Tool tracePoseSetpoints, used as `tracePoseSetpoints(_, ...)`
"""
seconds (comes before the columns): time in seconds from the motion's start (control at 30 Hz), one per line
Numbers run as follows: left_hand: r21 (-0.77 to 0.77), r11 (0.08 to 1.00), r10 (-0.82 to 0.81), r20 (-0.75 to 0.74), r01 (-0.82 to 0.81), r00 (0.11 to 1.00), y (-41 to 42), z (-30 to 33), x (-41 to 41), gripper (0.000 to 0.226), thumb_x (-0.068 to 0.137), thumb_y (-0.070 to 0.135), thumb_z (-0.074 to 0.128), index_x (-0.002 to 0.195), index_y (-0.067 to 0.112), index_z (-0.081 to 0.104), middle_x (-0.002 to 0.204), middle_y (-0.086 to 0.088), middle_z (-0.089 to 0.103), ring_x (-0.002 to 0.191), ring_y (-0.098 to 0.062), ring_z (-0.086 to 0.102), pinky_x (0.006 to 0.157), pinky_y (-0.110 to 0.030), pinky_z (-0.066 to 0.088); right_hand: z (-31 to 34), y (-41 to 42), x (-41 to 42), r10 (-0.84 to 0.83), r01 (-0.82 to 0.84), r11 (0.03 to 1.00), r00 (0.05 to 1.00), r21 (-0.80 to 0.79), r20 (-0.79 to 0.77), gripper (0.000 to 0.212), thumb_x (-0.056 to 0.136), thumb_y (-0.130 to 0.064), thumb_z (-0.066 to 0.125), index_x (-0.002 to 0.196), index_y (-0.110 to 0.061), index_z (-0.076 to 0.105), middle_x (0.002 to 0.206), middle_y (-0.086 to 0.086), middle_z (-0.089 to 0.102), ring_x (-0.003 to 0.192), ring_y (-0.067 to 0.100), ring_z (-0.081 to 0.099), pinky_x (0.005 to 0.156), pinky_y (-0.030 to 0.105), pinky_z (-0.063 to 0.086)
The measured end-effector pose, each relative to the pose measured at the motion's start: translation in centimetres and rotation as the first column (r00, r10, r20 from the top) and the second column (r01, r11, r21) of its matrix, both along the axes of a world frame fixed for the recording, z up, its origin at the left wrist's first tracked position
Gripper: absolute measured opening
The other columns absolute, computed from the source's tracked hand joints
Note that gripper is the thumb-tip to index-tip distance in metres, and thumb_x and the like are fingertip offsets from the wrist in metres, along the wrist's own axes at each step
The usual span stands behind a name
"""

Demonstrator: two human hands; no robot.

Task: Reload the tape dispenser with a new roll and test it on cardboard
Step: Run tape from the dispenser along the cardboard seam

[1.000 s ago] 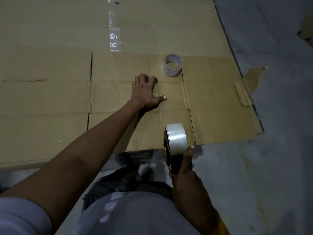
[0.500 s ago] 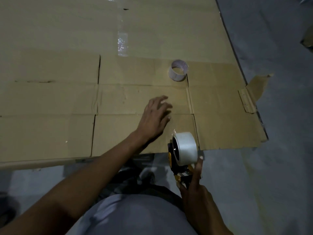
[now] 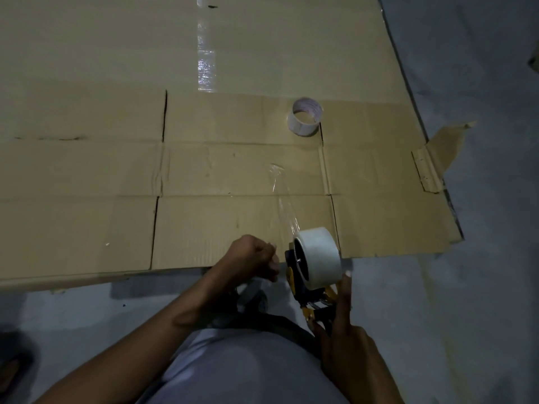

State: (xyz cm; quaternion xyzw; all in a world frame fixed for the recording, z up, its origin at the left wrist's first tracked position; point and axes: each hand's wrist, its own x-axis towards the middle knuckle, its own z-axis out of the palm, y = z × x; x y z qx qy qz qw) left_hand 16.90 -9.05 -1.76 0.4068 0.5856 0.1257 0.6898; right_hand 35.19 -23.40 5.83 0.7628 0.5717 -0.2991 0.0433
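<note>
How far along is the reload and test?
Reload looks done: a full roll sits on the dispenser, and the spent core lies apart on the cardboard. In hand: the right hand holds the dispenser while a clear strip runs from it onto the cardboard; the left hand is fisted beside the roll. Left: cut the strip.

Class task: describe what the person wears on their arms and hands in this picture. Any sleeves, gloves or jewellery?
Both forearms are bare, with no gloves on the left hand or the right hand. No watch, ring or bracelet shows. No sleeve is visible in this frame. The dim light hides finer detail.
</note>
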Motion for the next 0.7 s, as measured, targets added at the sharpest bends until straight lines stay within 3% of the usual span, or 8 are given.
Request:
tracePoseSetpoints(0.07, -0.077, 0.996, -0.032, 0.034, 0.034, 0.999, -0.4, -0.1, -0.1, 0.043, 0.112, 0.020, 0.056, 0.105, -0.019, 0.075, 0.099, -0.032, 0.078, 0.079, -0.028, 0.081, 0.063, -0.020, 0.063, 0.2, 0.2, 0.2, -0.017, 0.018, 0.997, 1.000, -0.079, 0.007, 0.123, 0.099, -0.057, 0.056, 0.140, -0.030, -0.056, 0.106, -0.002, 0.080, 0.081, 0.010, 0.076, 0.064, 0.015, 0.052)
tracePoseSetpoints(0.1, -0.104, 0.992, -0.066, 0.025, 0.068, 0.998, -0.6, -0.2, -0.2, 0.040, 0.112, 0.019, 0.057, 0.108, -0.016, 0.075, 0.100, -0.029, 0.078, 0.083, -0.029, 0.079, 0.062, -0.018, 0.062, 0.6, 0.5, 0.2, -0.038, 0.039, 0.992, 0.999, -0.119, 0.008, 0.116, 0.102, -0.058, 0.047, 0.132, -0.031, -0.062, 0.115, -0.002, 0.077, 0.091, 0.011, 0.075, 0.068, 0.016, 0.050)
tracePoseSetpoints(0.17, -0.154, 0.980, -0.118, 0.048, 0.124, 0.992, -0.9, -0.6, -0.1, 0.034, 0.110, 0.018, 0.058, 0.113, -0.011, 0.076, 0.100, -0.019, 0.075, 0.087, -0.023, 0.072, 0.064, -0.018, 0.062, 1.7, 1.3, 0.2, -0.029, 0.029, 0.984, 1.000, -0.174, -0.001, 0.109, 0.105, -0.055, 0.044, 0.135, -0.029, -0.057, 0.122, 0.001, 0.075, 0.098, 0.014, 0.074, 0.061, 0.016, 0.040)
tracePoseSetpoints(0.27, -0.275, 0.959, -0.013, 0.195, 0.068, 0.981, -2.0, -1.5, 0.9, 0.024, 0.108, 0.023, 0.058, 0.117, 0.008, 0.074, 0.118, -0.001, 0.072, 0.110, -0.013, 0.065, 0.100, -0.034, 0.055, 2.7, 1.9, 0.1, -0.074, 0.063, 0.979, 0.996, -0.194, -0.047, 0.110, 0.106, -0.051, 0.046, 0.134, -0.031, -0.059, 0.129, 0.001, 0.072, 0.101, 0.013, 0.072, 0.062, 0.015, 0.038)
tracePoseSetpoints(0.43, -0.473, 0.856, 0.406, 0.369, -0.207, 0.836, -4.8, -3.8, 2.2, 0.027, 0.100, 0.042, 0.061, 0.112, 0.025, 0.078, 0.134, 0.003, 0.075, 0.139, -0.014, 0.058, 0.127, -0.042, 0.029, 1.8, 1.0, 0.8, -0.001, 0.002, 0.993, 1.000, -0.121, 0.005, 0.108, 0.105, -0.056, 0.043, 0.138, -0.032, -0.057, 0.100, -0.001, 0.074, 0.070, 0.012, 0.063, 0.062, 0.021, 0.045)
tracePoseSetpoints(0.57, -0.495, 0.843, 0.440, 0.409, -0.211, 0.799, -5.9, -5.0, 2.9, 0.072, 0.081, 0.060, 0.075, 0.136, 0.014, 0.070, 0.147, -0.010, 0.069, 0.144, -0.020, 0.057, 0.131, -0.048, 0.024, 2.0, 0.6, 0.5, -0.010, 0.014, 0.998, 0.998, -0.055, 0.064, 0.105, 0.104, -0.058, 0.044, 0.151, -0.026, -0.044, 0.094, 0.000, 0.072, 0.053, 0.011, 0.042, 0.046, 0.021, 0.030)
tracePoseSetpoints(0.63, -0.498, 0.847, 0.421, 0.419, -0.184, 0.804, -6.3, -5.2, 3.4, 0.073, 0.086, 0.059, 0.075, 0.145, 0.017, 0.067, 0.147, -0.007, 0.070, 0.144, -0.022, 0.057, 0.131, -0.051, 0.025, 2.0, 0.1, 0.6, 0.034, -0.038, 0.997, 0.997, 0.064, 0.069, 0.108, 0.102, -0.054, 0.052, 0.156, -0.022, -0.036, 0.086, 0.005, 0.073, 0.044, 0.010, 0.030, 0.042, 0.020, 0.019)
tracePoseSetpoints(0.7, -0.481, 0.855, 0.411, 0.399, -0.194, 0.820, -6.6, -5.5, 3.9, 0.065, 0.085, 0.058, 0.081, 0.141, 0.027, 0.070, 0.142, 0.004, 0.074, 0.142, -0.020, 0.058, 0.130, -0.054, 0.030, 1.7, -0.2, 0.4, 0.052, -0.054, 0.998, 0.996, 0.029, 0.066, 0.112, 0.101, -0.052, 0.056, 0.152, -0.022, -0.038, 0.081, 0.003, 0.073, 0.047, 0.010, 0.037, 0.043, 0.019, 0.022)
